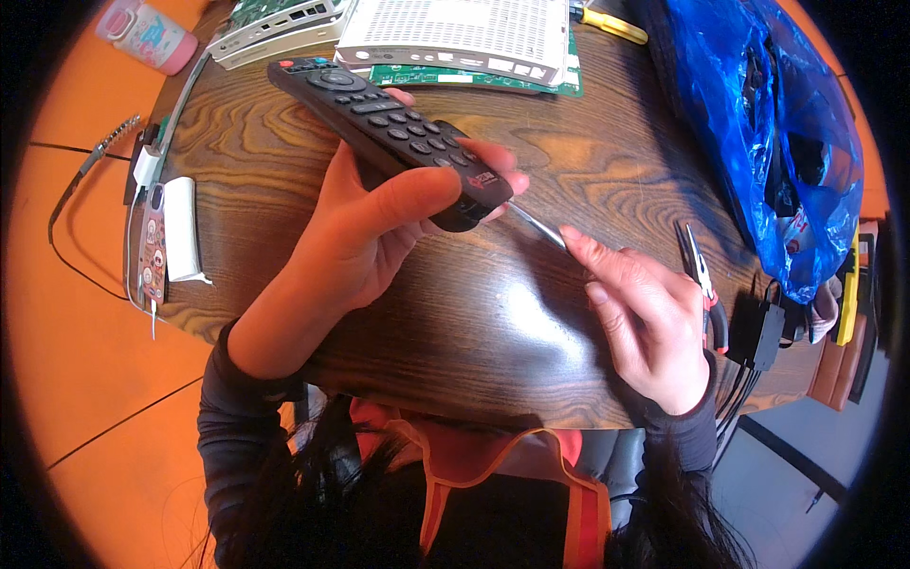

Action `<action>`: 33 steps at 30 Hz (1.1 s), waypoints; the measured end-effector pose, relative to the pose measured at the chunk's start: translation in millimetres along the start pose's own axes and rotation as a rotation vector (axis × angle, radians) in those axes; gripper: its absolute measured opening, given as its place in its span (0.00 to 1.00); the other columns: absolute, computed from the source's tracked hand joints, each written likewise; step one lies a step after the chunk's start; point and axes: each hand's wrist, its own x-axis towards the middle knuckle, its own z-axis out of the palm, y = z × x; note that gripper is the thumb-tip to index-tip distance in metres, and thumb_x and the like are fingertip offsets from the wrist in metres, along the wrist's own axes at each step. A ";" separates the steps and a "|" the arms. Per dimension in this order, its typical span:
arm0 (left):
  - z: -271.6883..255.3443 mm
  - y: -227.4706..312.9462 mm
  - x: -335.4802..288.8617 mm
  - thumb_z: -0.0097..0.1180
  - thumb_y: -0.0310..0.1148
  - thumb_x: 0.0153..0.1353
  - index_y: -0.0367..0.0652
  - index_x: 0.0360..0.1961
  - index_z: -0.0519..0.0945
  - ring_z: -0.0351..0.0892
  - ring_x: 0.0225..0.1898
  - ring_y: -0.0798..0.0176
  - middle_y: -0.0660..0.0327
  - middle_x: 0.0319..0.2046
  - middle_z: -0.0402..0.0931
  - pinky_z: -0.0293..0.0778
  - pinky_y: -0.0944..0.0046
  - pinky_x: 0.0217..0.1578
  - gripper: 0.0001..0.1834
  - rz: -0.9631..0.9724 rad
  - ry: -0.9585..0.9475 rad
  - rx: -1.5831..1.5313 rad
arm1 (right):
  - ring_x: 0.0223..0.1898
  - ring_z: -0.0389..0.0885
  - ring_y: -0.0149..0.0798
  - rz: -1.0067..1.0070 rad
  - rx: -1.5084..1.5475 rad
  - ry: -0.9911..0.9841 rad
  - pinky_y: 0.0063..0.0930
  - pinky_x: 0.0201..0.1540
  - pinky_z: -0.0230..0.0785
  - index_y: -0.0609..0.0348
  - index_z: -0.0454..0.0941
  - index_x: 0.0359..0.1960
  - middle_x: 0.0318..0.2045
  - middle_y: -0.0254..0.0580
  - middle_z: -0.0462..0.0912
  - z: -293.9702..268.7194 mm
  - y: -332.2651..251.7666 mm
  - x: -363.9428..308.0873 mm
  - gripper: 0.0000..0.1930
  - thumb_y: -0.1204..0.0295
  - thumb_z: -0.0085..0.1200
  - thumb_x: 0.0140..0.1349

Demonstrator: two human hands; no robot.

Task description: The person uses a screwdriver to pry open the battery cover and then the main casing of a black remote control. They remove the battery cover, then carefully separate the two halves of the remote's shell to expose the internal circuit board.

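Head view: we saw the remote control (393, 123) held above the wooden table (445, 351), tilted, its buttons facing up and its far end pointing to the upper left. Our left hand (365, 223) was closed around it, the thumb along the near end. Our right hand (654, 318) gripped a thin metal tool (538, 226), whose tip reached the remote's near end; we could not tell whether they touched. Just right of that hand lay the pliers (700, 261), and near them a black box (761, 337) with cables. We had a blue plastic bag (749, 123) at the right, a white vented box (455, 33) over a green circuit board (474, 78) at the back, and a yellow-handled screwdriver (614, 26) beside them.
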 end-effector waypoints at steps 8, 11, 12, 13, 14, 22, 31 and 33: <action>2.0 -0.2 -0.7 0.60 0.38 0.55 0.49 0.63 0.53 0.73 0.51 0.38 0.38 0.50 0.70 0.74 0.48 0.51 0.38 0.021 0.011 0.036 | 0.20 0.73 0.38 0.025 -0.045 -0.011 0.26 0.26 0.66 0.61 0.77 0.50 0.19 0.43 0.73 -2.6 -2.6 -0.6 0.21 0.85 0.51 0.52; 2.5 0.7 0.6 0.61 0.36 0.54 0.49 0.62 0.54 0.74 0.50 0.38 0.38 0.48 0.71 0.73 0.48 0.51 0.38 0.010 0.015 0.042 | 0.20 0.73 0.38 0.022 -0.017 -0.008 0.26 0.26 0.66 0.60 0.77 0.50 0.20 0.43 0.73 -3.7 -3.0 -0.4 0.21 0.85 0.51 0.52; 2.4 1.6 1.0 0.61 0.32 0.53 0.48 0.59 0.54 0.75 0.49 0.42 0.41 0.47 0.73 0.73 0.50 0.51 0.36 -0.018 0.012 -0.008 | 0.20 0.73 0.38 0.012 -0.012 -0.008 0.26 0.26 0.66 0.60 0.77 0.50 0.20 0.43 0.74 -4.1 -3.2 -0.3 0.21 0.85 0.51 0.52; 2.2 2.3 1.6 0.62 0.28 0.52 0.47 0.56 0.54 0.77 0.49 0.47 0.44 0.45 0.75 0.73 0.53 0.52 0.35 -0.041 0.002 -0.058 | 0.20 0.73 0.38 0.004 0.002 -0.009 0.26 0.26 0.66 0.60 0.78 0.50 0.20 0.44 0.74 -4.2 -3.4 -0.3 0.21 0.85 0.51 0.52; 2.3 2.9 1.7 0.62 0.24 0.52 0.46 0.53 0.54 0.78 0.48 0.51 0.47 0.43 0.77 0.73 0.56 0.52 0.33 -0.048 -0.020 -0.110 | 0.20 0.74 0.38 0.004 -0.010 -0.015 0.26 0.26 0.67 0.60 0.78 0.50 0.20 0.44 0.74 -4.5 -3.6 -0.3 0.21 0.85 0.51 0.52; 5.6 -7.1 1.1 0.66 0.20 0.44 0.47 0.58 0.49 0.79 0.45 0.52 0.48 0.41 0.77 0.74 0.56 0.48 0.46 0.135 0.044 0.283 | 0.20 0.75 0.40 0.062 -0.019 -0.077 0.28 0.26 0.68 0.60 0.78 0.49 0.21 0.46 0.75 -6.1 -1.4 0.1 0.19 0.84 0.51 0.54; 2.3 -15.0 2.6 0.65 0.22 0.47 0.46 0.57 0.49 0.78 0.44 0.55 0.48 0.42 0.76 0.74 0.58 0.48 0.42 0.198 0.069 0.414 | 0.16 0.73 0.40 0.113 -0.264 -0.002 0.30 0.21 0.66 0.56 0.77 0.51 0.18 0.42 0.70 17.8 -11.5 -4.3 0.21 0.84 0.53 0.53; 2.8 -15.8 3.7 0.64 0.25 0.49 0.46 0.57 0.51 0.78 0.46 0.51 0.46 0.43 0.76 0.73 0.56 0.50 0.40 0.185 0.101 0.365 | 0.16 0.72 0.39 0.120 -0.264 0.061 0.29 0.20 0.66 0.56 0.76 0.51 0.19 0.41 0.70 27.9 -12.0 -6.0 0.22 0.85 0.53 0.52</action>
